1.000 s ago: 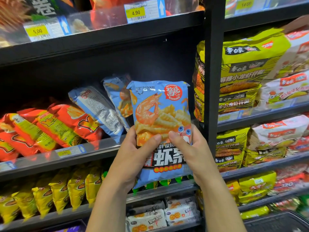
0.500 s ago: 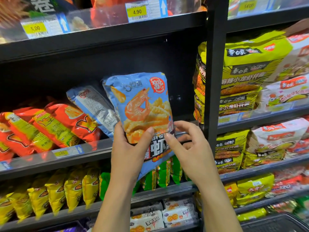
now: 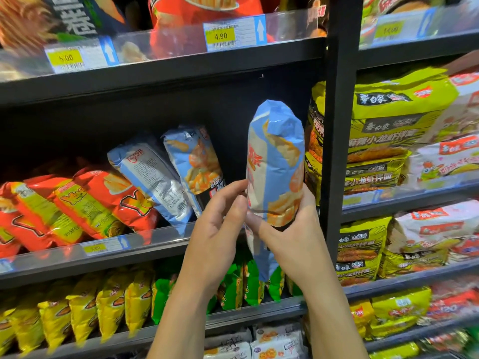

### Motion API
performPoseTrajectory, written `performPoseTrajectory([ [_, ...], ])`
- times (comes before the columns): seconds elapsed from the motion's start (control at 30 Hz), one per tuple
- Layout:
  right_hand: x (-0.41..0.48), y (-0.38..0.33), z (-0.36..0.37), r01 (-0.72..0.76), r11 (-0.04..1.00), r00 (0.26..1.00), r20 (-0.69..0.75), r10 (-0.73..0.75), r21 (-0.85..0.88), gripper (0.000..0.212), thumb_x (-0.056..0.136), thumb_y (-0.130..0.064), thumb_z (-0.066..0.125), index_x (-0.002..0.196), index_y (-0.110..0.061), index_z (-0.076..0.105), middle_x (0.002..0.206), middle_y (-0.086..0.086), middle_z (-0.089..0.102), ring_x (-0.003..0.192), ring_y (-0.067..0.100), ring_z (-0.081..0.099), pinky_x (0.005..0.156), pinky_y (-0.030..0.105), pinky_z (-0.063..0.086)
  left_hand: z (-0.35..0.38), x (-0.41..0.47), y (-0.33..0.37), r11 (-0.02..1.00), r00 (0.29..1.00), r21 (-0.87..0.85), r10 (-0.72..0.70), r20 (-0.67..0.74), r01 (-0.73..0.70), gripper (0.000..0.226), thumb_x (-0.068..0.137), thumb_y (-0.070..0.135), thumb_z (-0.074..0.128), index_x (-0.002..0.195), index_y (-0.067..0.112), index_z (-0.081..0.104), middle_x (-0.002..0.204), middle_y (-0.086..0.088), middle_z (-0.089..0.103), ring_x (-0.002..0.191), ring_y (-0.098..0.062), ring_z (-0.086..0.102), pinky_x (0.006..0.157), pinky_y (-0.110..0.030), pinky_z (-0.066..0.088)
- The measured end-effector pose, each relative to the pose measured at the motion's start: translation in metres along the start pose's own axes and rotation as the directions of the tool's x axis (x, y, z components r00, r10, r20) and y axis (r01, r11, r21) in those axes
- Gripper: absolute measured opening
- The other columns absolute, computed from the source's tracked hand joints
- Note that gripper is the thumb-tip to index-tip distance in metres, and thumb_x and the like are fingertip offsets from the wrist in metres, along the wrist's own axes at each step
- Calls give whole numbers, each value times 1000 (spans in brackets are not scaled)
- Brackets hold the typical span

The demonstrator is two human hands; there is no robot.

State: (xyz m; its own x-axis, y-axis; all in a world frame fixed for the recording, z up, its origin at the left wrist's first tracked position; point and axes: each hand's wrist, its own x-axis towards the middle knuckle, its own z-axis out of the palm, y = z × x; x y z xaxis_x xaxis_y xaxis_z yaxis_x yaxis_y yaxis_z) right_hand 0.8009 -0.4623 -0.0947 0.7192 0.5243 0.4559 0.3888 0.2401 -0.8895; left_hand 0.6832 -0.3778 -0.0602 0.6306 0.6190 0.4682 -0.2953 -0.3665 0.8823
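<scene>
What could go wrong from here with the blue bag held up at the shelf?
The blue bag is puffy and gripped low by the right hand, the left hand only at its edge; it may tip or slip.
Pushed in, it could knock the leaning blue bags over the clear shelf lip.

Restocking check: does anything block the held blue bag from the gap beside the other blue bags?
Nothing visible fills the gap. Only the clear front rail crosses it low down, and the bag hangs partly below that rail.

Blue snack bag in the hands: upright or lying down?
Upright: the blue snack bag stands tall, top upward, its lower part in the right hand's grip.
</scene>
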Motion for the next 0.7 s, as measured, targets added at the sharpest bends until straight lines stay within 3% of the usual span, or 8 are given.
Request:
performPoseTrajectory([
  [0.1,9,-3,-2,19,1000,1000,-15,-19,1,93,64,-67,88,142,-52,41,134,-16,62,127,8,61,101,43,57,-4,8,2,1000,999,-16,8,-34,-8,36,100,37,62,133,25,65,131,13,72,127,-7,64,101,-26,55],
  [0.2,22,-8,-4,47,999,999,-11,-47,20,84,68,-61,90,139,-50,46,132,-16,64,122,4,64,101,40,57,-12,24,-3,1000,975,13,-23,-222,27,45,88,44,70,129,28,63,127,12,73,122,-7,67,105,-39,55],
  [0.27,31,-13,-4,87,996,996,-13,-86,26,87,70,-58,91,142,-46,46,133,-16,64,123,3,63,101,38,57,-23,41,-14,954,922,286,28,-387,91,61,86,50,78,138,29,55,134,16,65,126,-5,61,108,-41,52],
  [0.33,43,-14,-2,115,993,993,-15,-115,27,90,70,-58,92,145,-42,45,134,-15,64,124,4,63,102,38,57,-34,59,-26,824,877,533,98,-471,194,82,87,55,78,153,22,41,147,7,55,137,-16,53,112,-48,48],
  [0.47,73,-4,8,148,988,989,9,-148,51,94,67,-58,94,146,-45,44,139,-8,61,128,9,62,104,41,57,-42,83,-40,673,834,676,159,-529,300,99,86,58,78,160,13,29,155,-10,46,143,-32,45,110,-52,47],
  [0.63,104,7,23,241,970,969,56,-242,22,97,67,-60,92,146,-39,41,142,-6,57,135,17,57,107,45,54,-43,98,-51,621,822,707,171,-542,337,91,91,51,76,160,16,28,155,-6,46,139,-32,49,99,-52,50],
  [0.7,117,6,28,178,975,979,80,-189,135,99,64,-63,92,145,-30,47,137,1,60,126,19,63,99,42,59,-44,102,-55,616,815,702,161,-556,358,88,92,47,76,160,17,28,152,-6,48,137,-32,51,96,-50,51],
])
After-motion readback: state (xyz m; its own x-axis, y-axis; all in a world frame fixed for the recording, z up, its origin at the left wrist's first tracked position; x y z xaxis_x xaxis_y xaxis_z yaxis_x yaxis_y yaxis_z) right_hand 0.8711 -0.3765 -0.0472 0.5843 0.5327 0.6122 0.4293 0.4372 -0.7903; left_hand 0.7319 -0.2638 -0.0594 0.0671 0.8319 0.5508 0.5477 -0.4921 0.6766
